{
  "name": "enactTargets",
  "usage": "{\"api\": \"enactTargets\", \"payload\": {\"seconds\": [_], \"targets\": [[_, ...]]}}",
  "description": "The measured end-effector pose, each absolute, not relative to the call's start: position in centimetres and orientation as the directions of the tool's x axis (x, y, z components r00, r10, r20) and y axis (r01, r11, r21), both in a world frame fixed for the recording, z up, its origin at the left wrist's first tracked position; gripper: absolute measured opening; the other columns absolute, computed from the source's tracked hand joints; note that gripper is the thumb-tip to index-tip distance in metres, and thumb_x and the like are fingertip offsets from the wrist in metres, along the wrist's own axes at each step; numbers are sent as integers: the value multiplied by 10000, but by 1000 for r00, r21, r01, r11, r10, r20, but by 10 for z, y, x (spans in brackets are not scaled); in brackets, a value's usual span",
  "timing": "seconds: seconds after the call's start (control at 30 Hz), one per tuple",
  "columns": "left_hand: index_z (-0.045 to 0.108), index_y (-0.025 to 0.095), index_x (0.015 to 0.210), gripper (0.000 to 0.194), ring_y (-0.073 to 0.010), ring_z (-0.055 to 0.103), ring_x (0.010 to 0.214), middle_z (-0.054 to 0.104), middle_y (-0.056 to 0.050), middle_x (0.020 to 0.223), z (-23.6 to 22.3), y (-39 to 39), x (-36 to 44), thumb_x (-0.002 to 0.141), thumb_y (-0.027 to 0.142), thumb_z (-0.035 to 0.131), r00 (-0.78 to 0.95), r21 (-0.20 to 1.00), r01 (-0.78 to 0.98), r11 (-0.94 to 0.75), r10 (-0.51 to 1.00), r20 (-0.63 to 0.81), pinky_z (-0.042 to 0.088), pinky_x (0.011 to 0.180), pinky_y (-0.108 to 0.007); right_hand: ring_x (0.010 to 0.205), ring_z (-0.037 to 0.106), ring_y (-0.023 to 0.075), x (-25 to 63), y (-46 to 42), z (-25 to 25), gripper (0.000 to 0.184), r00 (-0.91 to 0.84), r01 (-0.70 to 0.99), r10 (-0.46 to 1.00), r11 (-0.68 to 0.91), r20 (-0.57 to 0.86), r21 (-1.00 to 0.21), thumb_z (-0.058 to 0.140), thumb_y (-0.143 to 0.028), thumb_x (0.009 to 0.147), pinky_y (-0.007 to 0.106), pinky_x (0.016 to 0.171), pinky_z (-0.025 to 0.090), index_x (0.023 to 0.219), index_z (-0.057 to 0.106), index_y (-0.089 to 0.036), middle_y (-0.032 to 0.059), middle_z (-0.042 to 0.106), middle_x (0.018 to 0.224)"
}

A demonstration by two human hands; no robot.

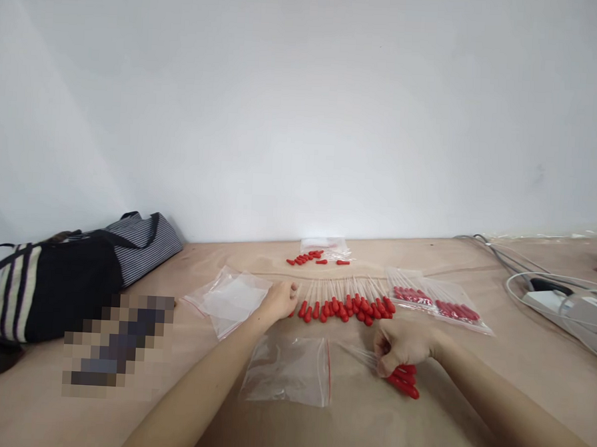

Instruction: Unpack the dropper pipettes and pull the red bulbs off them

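Glass droppers with red rubber bulbs [344,310] lie in a row across the table, their clear stems pointing toward the wall. My left hand [280,300] is at the row's left end, fingers bent together around a dropper whose red bulb [291,314] peeks out below them. Several more droppers [404,382] are in my right hand [402,342], which is closed around them, bulbs to the right and stems to the left. Between my forearms lies a clear zip bag [288,371] with a red seal line, flat and with nothing visible inside.
More clear zip bags [232,297] lie left of my left hand. Filled bags of droppers [457,307] rest at right. Loose red bulbs [307,257] and another bag [325,245] are near the wall. Cloth bags [75,278] stand left; a white power strip [568,318] with cables lies right.
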State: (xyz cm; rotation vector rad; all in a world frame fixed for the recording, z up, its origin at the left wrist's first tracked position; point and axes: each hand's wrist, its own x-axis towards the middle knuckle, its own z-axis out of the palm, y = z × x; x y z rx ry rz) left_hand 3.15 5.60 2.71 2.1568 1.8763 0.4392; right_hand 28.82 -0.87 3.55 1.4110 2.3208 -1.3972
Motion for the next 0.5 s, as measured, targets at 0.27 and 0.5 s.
{"api": "enactTargets", "payload": {"seconds": [0.27, 0.5], "targets": [[576, 148, 722, 78, -119, 596, 510, 623, 12, 559, 10, 42, 35, 752, 184, 513, 100, 654, 746, -125, 992, 76, 430, 520, -207, 371, 429, 68, 259, 2, 43, 244, -491, 533, 808, -18, -327, -846, 501, -239, 644, 178, 396, 326, 417, 515, -153, -25, 479, 361], [544, 130, 838, 150, -104, 588, 467, 626, -2, 617, -7, 31, 31, 806, 253, 464, 62, 809, 581, -88, 996, 64, 473, 429, -195, 425, 490, 103, 201, 36, 44, 201, -197, 708, 954, -20, -224, -706, 519, -251, 636, 197, 380, 323, 464, 535, -150, 30, 556, 466]]}}
